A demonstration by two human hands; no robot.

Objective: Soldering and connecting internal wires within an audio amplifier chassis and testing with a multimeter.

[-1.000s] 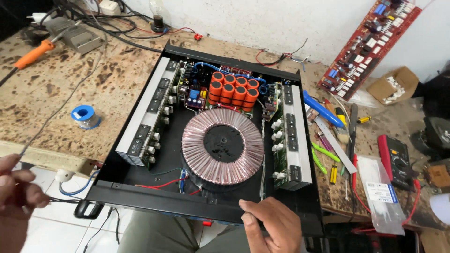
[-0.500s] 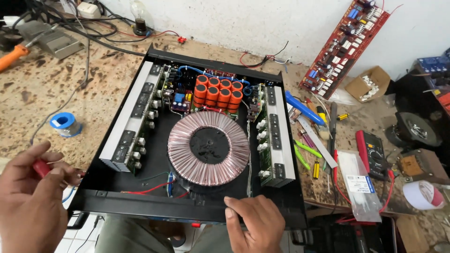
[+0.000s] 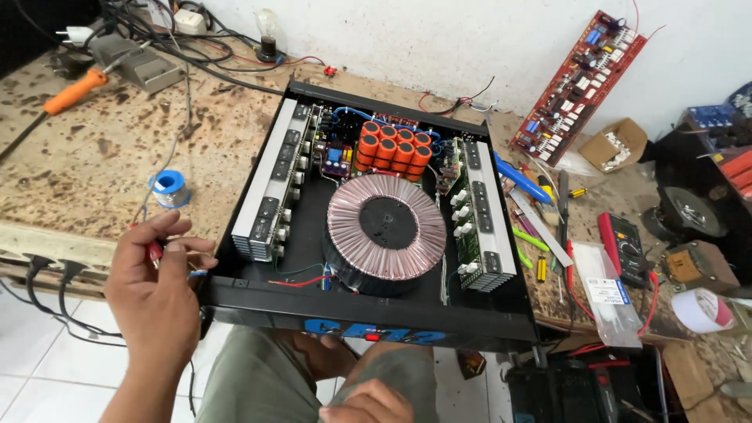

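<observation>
up close, the open amplifier chassis point(image 3: 376, 227) shows a copper-wound toroidal transformer point(image 3: 385, 227).

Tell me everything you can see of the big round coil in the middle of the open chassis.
The toroidal coil is a fat ring wound all round with copper-coloured wire, with a black disc capping its centre. It lies flat on the floor of the black chassis, between two silver heatsink rows and in front of a cluster of orange capacitors. Red and black wires leave its near left side. Neither hand touches it.
</observation>
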